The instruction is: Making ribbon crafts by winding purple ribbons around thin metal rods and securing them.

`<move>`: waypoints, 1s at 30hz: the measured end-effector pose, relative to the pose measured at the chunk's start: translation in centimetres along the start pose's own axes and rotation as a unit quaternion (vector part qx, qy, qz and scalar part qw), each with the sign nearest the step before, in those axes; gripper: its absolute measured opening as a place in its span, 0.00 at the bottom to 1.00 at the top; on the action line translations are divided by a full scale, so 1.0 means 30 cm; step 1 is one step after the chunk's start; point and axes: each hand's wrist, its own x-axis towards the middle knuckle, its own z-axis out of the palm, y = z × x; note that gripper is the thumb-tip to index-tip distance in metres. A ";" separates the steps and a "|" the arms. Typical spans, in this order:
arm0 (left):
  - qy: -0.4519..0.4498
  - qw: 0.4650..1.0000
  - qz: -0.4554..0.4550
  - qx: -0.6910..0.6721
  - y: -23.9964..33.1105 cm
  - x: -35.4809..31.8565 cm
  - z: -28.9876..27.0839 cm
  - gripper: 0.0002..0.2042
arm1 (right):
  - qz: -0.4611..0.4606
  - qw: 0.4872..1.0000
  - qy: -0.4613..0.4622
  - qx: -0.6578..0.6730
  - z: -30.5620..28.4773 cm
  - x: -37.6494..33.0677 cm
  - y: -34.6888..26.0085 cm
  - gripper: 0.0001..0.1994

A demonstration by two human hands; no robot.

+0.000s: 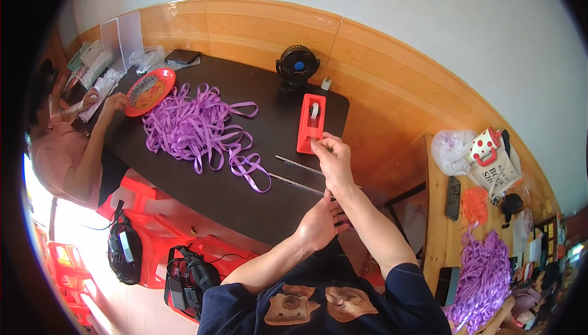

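Observation:
A red tape dispenser (311, 125) with a white roll stands at the table's right end. My right hand (334, 162) is closed in a pinch at its near end, on what appears to be the end of the tape. Below it, my left hand (318, 223) has its thumb up against the end of a thin, pale patterned strip (294, 183); its other fingers are partly curled and partly hidden. A second thin strip (297, 164) lies alongside, its right end behind my right hand. A heap of purple ribbon (190, 123) lies left of the strips, one loop near them.
A black fan (297, 65) stands behind the dispenser on the dark table (245, 209). At left, a co-worker (70, 157) reaches to a red plate (150, 92). Red stools (153, 237) hold black bags. A wooden table (438, 212) at right bears more purple ribbon (484, 280) and a dotted cup (484, 145).

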 end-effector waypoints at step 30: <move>0.005 0.998 0.007 0.056 -0.003 -0.011 0.014 0.35 | 0.051 0.876 -0.469 -0.103 -0.476 -0.012 0.037 0.04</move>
